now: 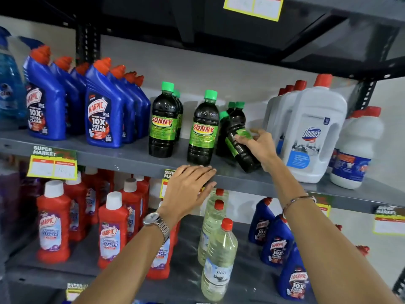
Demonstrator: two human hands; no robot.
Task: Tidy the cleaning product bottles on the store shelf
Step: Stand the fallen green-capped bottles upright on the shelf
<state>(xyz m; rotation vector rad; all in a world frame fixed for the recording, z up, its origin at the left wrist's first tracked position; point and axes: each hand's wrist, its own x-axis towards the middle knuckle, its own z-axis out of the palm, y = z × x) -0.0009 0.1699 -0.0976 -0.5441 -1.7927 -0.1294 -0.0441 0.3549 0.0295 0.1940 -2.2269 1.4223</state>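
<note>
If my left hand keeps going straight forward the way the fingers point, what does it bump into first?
Most likely the upright Sunny bottle at the shelf's front edge. The left hand lies flat on the shelf lip, fingers aimed up-right toward that bottle's base. Depth is hard to judge, so it may already be almost touching.

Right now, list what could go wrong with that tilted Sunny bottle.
1. The tilted bottle leans on the green-capped bottles behind; a push from the right hand could topple them.
2. Its base sits near the shelf edge, so it could slide off.
3. The left hand lies flat on the edge, supporting nothing.
</note>
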